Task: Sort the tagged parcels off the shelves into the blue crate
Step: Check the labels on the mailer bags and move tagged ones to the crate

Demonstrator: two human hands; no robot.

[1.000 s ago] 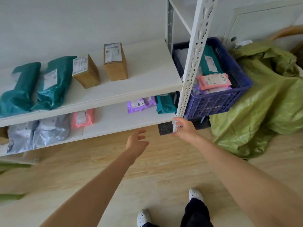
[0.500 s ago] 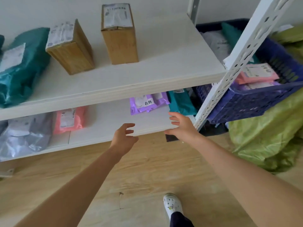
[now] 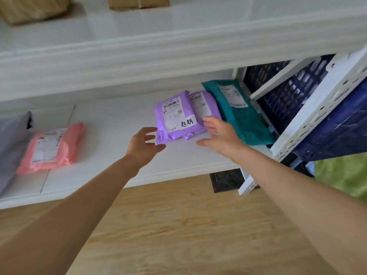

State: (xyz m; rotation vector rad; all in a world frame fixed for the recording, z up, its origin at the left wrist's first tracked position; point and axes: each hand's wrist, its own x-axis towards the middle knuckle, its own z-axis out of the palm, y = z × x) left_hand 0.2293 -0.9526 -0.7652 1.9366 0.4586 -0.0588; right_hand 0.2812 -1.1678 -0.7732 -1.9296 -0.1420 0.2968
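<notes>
On the lower shelf [image 3: 119, 124], right of the pink parcel [image 3: 51, 147], the left hand [image 3: 142, 144] hovers empty, fingers [image 3: 149, 130] spread, at the near-left corner of the tagged purple parcel [image 3: 174, 118], which lies flat overlapping a second purple parcel [image 3: 204, 105]. The right hand [image 3: 220, 133], equally spread and empty, reaches over its right edge; closing from both sides should lift the tagged one alone. Rightward, a teal parcel [image 3: 244, 120] crowds close, and the shelf post [image 3: 325, 100] stands before the blue crate [image 3: 288, 96].
</notes>
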